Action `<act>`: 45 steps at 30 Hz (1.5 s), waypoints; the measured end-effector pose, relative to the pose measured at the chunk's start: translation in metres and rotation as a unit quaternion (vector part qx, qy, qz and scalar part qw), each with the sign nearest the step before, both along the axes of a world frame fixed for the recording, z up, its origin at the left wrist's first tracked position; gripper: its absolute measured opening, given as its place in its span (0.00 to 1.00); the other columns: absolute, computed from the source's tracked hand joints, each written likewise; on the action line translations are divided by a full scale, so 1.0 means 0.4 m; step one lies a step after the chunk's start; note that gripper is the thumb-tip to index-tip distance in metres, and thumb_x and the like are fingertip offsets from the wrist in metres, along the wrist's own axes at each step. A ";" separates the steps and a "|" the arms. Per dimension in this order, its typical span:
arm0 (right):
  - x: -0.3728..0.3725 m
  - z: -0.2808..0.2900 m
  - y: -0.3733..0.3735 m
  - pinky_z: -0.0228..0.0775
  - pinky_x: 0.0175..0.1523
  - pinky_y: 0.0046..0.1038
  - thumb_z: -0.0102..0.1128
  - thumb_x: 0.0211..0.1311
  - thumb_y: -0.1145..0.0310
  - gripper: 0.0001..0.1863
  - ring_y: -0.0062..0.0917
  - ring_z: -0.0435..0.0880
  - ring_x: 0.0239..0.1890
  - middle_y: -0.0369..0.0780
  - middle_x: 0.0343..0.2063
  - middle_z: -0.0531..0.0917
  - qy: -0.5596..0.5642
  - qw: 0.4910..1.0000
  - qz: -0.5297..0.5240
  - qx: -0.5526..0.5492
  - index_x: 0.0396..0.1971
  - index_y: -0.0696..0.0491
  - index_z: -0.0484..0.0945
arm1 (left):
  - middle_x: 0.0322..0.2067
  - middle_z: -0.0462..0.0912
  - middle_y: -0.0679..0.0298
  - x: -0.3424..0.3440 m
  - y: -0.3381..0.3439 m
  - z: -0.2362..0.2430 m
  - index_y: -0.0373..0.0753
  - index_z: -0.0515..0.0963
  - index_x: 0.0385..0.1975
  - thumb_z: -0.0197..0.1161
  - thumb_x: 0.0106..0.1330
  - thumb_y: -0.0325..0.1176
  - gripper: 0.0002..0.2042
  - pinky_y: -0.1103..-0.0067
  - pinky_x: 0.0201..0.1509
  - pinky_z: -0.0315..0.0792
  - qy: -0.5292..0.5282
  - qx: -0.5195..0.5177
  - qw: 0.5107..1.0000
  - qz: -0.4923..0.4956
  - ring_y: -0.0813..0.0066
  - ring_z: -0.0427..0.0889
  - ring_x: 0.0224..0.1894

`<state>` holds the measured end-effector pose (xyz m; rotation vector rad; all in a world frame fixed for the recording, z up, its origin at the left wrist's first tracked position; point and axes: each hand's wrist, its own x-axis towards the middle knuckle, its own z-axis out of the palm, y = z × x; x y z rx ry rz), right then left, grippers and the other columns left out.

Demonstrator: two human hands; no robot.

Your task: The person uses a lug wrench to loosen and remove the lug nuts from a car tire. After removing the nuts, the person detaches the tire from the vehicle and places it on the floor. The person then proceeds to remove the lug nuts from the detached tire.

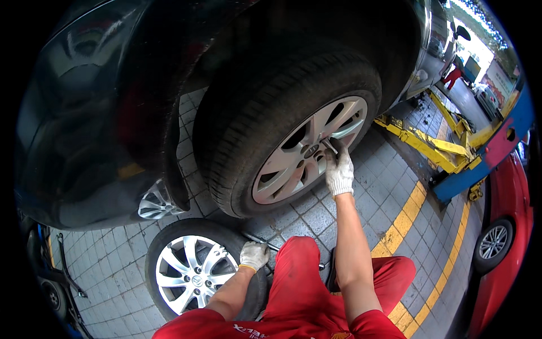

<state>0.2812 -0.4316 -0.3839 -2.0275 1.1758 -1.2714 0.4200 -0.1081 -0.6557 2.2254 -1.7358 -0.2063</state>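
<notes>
My right hand (339,169), in a white knit glove, reaches to the hub of the raised car's wheel (271,163). Its fingers are closed at the bolt holes beside the centre cap; whatever is in them is too small or hidden to name. Low on the left, my left hand (255,255), also gloved, is closed at the edge of a loose wheel (169,271) lying flat with its silver rim up. A metal bar (273,247) runs along the floor just past its knuckles. The fingertips are hidden, so I cannot tell what they hold.
The dark car's bumper (84,192) and fender overhang the left side. A yellow lift arm (423,144) and blue lift post (468,175) stand at right, with a red car (508,198) beyond. Yellow lines (403,220) cross the tiled floor. Another person (453,76) is far off.
</notes>
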 end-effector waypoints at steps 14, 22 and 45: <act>0.003 -0.036 -0.028 0.81 0.56 0.34 0.62 0.81 0.65 0.20 0.31 0.88 0.48 0.46 0.54 0.88 -0.115 0.993 0.028 0.005 0.64 0.59 0.78 | 0.28 0.91 0.53 -0.008 -0.006 0.008 0.42 0.89 0.27 0.66 0.66 0.41 0.12 0.57 0.49 0.81 0.021 -0.037 0.999 0.005 0.52 0.91 0.37; 0.027 0.060 -0.001 0.82 0.53 0.34 0.57 0.85 0.55 0.23 0.28 0.85 0.39 0.42 0.43 0.88 -0.381 0.805 0.042 0.454 0.66 0.56 0.79 | 0.29 0.91 0.54 -0.006 0.003 0.005 0.44 0.90 0.28 0.65 0.68 0.43 0.12 0.57 0.51 0.82 0.004 -0.016 1.000 0.019 0.51 0.91 0.38; -0.046 -0.029 -0.066 0.83 0.53 0.48 0.60 0.81 0.55 0.23 0.53 0.89 0.39 0.51 0.38 0.90 0.087 0.967 -0.009 -0.237 0.67 0.50 0.80 | 0.30 0.90 0.50 -0.005 -0.014 -0.013 0.45 0.90 0.35 0.67 0.67 0.46 0.13 0.56 0.52 0.80 0.023 0.005 1.000 0.003 0.47 0.89 0.39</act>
